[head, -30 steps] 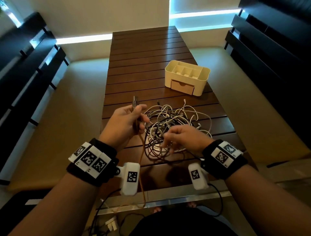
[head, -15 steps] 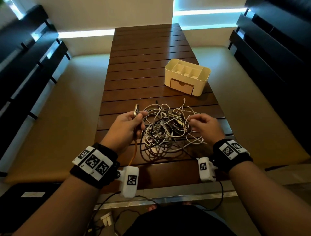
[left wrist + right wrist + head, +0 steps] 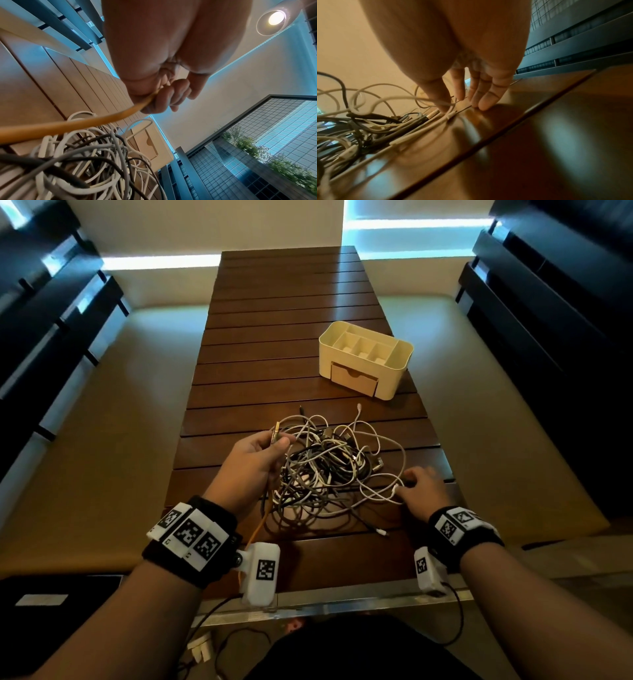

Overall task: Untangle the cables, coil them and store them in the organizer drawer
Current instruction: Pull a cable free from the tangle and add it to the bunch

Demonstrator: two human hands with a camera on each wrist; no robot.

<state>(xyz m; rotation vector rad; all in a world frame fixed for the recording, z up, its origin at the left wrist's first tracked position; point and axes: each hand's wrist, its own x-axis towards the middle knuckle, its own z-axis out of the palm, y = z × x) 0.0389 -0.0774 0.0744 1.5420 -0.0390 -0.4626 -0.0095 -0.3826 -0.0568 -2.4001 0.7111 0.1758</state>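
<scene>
A tangle of white, grey and black cables (image 3: 329,470) lies on the dark slatted wooden table (image 3: 274,354). My left hand (image 3: 263,453) is raised at the tangle's left side and grips an orange cable (image 3: 85,124) just below its metal plug (image 3: 275,433). The rest of that cable hangs toward my wrist. My right hand (image 3: 416,487) is at the tangle's right edge, fingertips (image 3: 483,105) down on the wood, with the thumb against a white cable (image 3: 436,119). A cream organizer (image 3: 400,350) stands farther back, its small drawer (image 3: 354,378) closed.
The table's near edge has a metal strip (image 3: 342,607). Beige cushioned benches (image 3: 102,440) flank the table on both sides. Dark slatted walls (image 3: 565,337) rise beyond the benches. More cables lie on the floor (image 3: 219,645) below me.
My right hand has left the middle of the tangle, swung out to the right and come down on the table at its right edge. The left hand keeps hold of the orange cable.
</scene>
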